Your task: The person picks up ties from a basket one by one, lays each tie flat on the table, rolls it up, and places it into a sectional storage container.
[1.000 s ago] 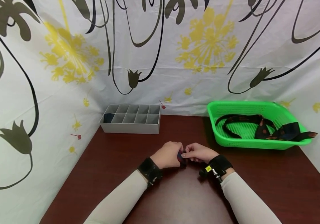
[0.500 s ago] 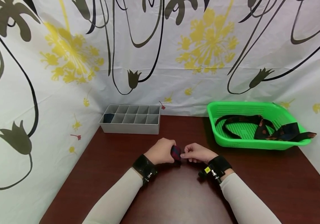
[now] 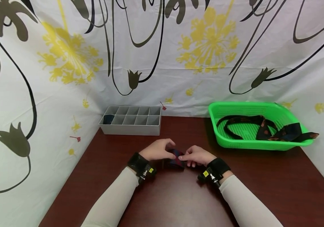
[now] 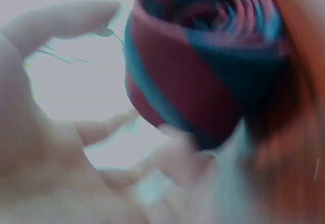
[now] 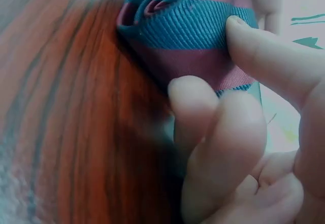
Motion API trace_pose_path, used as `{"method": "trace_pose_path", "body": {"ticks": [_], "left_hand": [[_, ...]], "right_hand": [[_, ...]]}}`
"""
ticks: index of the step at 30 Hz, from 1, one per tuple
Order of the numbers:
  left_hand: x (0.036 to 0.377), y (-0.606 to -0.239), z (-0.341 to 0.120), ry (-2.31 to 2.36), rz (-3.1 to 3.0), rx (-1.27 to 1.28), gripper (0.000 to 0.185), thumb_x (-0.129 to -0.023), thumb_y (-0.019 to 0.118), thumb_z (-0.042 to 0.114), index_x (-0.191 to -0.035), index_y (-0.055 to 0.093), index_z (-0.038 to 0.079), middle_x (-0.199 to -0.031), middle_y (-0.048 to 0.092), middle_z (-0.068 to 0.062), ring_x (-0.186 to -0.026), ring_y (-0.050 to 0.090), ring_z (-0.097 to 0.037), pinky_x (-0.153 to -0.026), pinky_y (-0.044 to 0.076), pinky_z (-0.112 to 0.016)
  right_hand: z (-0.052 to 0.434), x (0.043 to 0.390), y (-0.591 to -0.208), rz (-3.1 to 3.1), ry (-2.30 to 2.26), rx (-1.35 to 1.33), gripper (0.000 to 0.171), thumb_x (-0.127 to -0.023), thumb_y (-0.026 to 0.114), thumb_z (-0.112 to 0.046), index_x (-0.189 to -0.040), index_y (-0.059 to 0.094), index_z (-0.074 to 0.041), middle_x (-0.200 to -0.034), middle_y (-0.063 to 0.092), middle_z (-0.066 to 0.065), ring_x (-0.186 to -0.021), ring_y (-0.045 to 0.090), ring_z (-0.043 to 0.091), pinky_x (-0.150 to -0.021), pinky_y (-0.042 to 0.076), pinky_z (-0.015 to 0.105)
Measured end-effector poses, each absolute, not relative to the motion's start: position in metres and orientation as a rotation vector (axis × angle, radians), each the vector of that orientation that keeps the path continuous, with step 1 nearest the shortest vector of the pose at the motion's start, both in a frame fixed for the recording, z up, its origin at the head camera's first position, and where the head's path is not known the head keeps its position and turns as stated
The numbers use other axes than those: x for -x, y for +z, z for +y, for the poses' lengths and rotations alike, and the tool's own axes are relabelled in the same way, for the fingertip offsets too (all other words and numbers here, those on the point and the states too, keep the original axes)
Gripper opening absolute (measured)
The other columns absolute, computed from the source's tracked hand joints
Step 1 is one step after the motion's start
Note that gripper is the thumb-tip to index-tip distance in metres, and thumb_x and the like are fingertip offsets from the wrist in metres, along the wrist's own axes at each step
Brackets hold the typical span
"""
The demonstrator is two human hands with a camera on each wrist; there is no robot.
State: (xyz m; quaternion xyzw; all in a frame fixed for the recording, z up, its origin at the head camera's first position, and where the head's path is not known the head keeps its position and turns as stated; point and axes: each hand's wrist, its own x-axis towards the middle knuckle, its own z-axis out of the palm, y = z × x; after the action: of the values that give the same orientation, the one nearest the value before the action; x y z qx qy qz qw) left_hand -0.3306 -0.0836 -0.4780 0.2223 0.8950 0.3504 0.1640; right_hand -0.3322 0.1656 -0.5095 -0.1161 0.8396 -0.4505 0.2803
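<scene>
Dark red-brown wood forms the desk [image 3: 264, 186], backed by a flower-printed curtain [image 3: 179, 63]. At its middle a rolled tie [image 3: 175, 158], striped red and blue, is pinched between the left hand [image 3: 157, 150] and the right hand [image 3: 196, 155], fingers curled round it. A grey divided tray [image 3: 130, 119] is set behind, and a green basket [image 3: 221, 110] holding dark ties [image 3: 264, 127] is placed at the right.

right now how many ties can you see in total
3, perhaps more. A rolled striped tie between both hands at the table's middle, a dark rolled one in the grey organizer's near-left compartment, and loose dark tie fabric in the green basket, possibly several tangled.
</scene>
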Motion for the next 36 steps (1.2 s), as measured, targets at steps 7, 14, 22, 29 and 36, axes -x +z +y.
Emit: {"method": "trace_pose_path", "body": {"ticks": [7,14,22,29,36], "left_hand": [[0.327,-0.478,-0.089,1.081,2.444,-0.319,0.042,-0.087,0.084,0.043,-0.095,0.071,0.005,-0.082,0.073,-0.010,-0.061,0.074,-0.023,-0.062,0.064,-0.037],[0.326,-0.482,-0.076,1.293,2.450,-0.259,0.058,-0.086,0.084,0.030,-0.129,0.063,-0.004,-0.112,0.068,-0.014,-0.085,0.069,-0.020,-0.071,0.065,-0.038],[0.329,-0.503,-0.063,1.904,2.138,-0.023,0.060,-0.083,0.090,0.020,-0.130,0.062,-0.005,-0.119,0.069,-0.018,-0.094,0.069,-0.019,-0.085,0.064,-0.037],[0.332,-0.499,-0.068,1.975,2.189,-0.038,0.053,-0.084,0.082,0.016,-0.130,0.064,-0.004,-0.114,0.070,-0.016,-0.092,0.066,-0.019,-0.082,0.061,-0.031],[0.356,-0.467,-0.119,1.994,2.458,-0.154,0.046,-0.080,0.075,0.011,-0.122,0.065,-0.005,-0.099,0.065,-0.010,-0.084,0.059,-0.018,-0.071,0.053,-0.027]], "right_hand": [[0.157,0.330,-0.512,2.194,-1.309,0.285,0.036,-0.097,0.077,-0.036,-0.080,0.070,-0.005,-0.067,0.071,0.004,-0.053,0.066,0.011,-0.051,0.052,0.022],[0.150,0.330,-0.515,2.207,-1.478,0.316,0.030,-0.100,0.076,-0.028,-0.085,0.065,-0.004,-0.074,0.075,0.005,-0.065,0.072,0.015,-0.062,0.062,0.030],[0.150,0.332,-0.516,2.263,-1.762,0.462,0.019,-0.101,0.073,-0.013,-0.096,0.061,0.002,-0.076,0.071,0.004,-0.069,0.071,0.016,-0.066,0.062,0.030],[0.148,0.332,-0.518,1.961,-2.005,0.531,0.015,-0.103,0.066,-0.009,-0.106,0.058,0.003,-0.083,0.073,0.000,-0.073,0.071,0.012,-0.068,0.062,0.028],[0.152,0.338,-0.533,1.796,-2.144,0.388,0.030,-0.108,0.059,-0.013,-0.122,0.051,0.013,-0.086,0.073,0.001,-0.071,0.072,0.012,-0.066,0.060,0.024]]}}
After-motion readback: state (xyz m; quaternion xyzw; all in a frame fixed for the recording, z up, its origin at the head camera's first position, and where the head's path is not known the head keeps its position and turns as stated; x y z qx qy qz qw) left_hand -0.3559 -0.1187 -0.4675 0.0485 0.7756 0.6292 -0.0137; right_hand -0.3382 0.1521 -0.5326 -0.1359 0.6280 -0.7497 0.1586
